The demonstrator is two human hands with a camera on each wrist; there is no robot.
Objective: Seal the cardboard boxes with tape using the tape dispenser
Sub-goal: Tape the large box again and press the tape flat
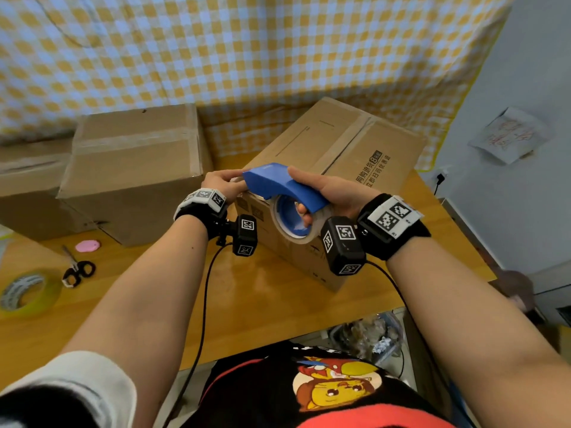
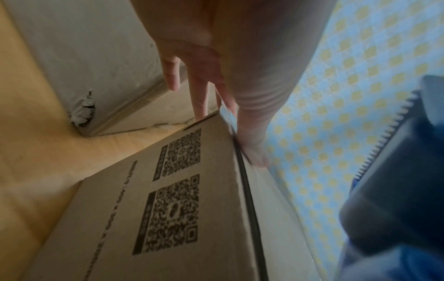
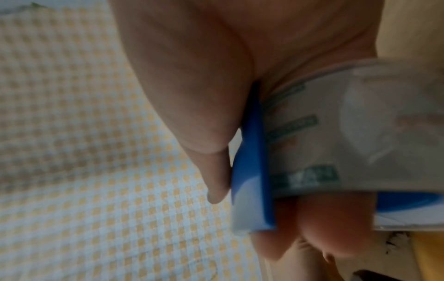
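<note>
A printed cardboard box [image 1: 340, 143] stands on the wooden table [image 1: 262, 298], with a flap seam running across its top. My right hand [image 1: 330, 193] grips the blue tape dispenser [image 1: 284, 183] at the box's near left corner, fingers through the clear tape roll [image 1: 279, 227]. In the right wrist view the thumb lies on the dispenser [image 3: 252, 152] beside the roll [image 3: 336, 133]. My left hand [image 1: 221, 182] is at the dispenser's front. Its fingers [image 2: 199, 95] are straight, and the thumb lies along the box's [image 2: 168, 209] top edge over clear tape. The dispenser's toothed blade [image 2: 384, 148] hangs close by.
A second taped box [image 1: 133, 162] stands to the left, with a third box [image 1: 24, 180] behind it. Scissors [image 1: 77, 270], a pink object [image 1: 88, 245] and a spare tape roll [image 1: 27, 293] lie at front left. A checked cloth [image 1: 247, 57] hangs behind.
</note>
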